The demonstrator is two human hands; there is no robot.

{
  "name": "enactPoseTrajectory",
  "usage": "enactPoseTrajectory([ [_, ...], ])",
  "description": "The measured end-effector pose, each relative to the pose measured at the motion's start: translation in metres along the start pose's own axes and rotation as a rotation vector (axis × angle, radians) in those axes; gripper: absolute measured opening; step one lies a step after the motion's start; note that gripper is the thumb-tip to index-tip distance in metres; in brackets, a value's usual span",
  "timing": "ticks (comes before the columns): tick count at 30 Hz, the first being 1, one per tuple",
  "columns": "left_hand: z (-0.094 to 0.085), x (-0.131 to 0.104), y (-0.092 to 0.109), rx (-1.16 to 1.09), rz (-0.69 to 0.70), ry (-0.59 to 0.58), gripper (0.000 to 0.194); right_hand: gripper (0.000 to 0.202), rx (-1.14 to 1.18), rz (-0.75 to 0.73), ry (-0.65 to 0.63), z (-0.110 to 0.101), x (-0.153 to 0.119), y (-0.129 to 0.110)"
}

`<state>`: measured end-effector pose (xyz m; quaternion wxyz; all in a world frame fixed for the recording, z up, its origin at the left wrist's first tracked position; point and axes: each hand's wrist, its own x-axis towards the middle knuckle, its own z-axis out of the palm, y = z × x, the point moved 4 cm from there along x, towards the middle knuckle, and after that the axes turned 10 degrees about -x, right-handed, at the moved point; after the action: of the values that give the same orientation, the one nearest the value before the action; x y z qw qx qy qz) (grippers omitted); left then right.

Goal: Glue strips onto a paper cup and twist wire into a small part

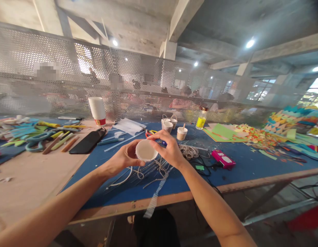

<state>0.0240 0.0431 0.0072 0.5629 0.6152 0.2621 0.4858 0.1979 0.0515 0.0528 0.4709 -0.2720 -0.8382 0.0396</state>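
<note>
A small white paper cup (146,150) is held above the blue mat, its open top tilted toward me. My left hand (125,155) grips its left side, thumb below the near wall and fingers around it. On the other side, my right hand (169,146) is curled against the cup, fingertips at the upper right of the rim. Its far wall and some of my fingertips are hidden. Below lie thin rods, loose pale cord (162,168) and a ribbed clear strip (154,199) hanging over the table edge.
Behind the hands stand small cord-handled cups (166,125) and a cup with a stick (182,133). A stack of paper cups (97,109), a phone (87,142) and scissors (38,140) are leftward. Rightward are a pink device (223,159), a bottle (201,119) and green paper (226,131).
</note>
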Motion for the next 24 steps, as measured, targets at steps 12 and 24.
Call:
enactPoseTrajectory([
  [12, 0.0016, -0.0005, -0.0023, 0.047, -0.013, -0.005, 0.067, 0.009, 0.041, 0.016, 0.020, 0.0037, 0.0004, 0.0055],
  [24, -0.0029, 0.0018, -0.0009, 0.126, 0.117, 0.067, 0.067, 0.022, 0.139, 0.070, -0.063, 0.0067, -0.0019, 0.0093],
])
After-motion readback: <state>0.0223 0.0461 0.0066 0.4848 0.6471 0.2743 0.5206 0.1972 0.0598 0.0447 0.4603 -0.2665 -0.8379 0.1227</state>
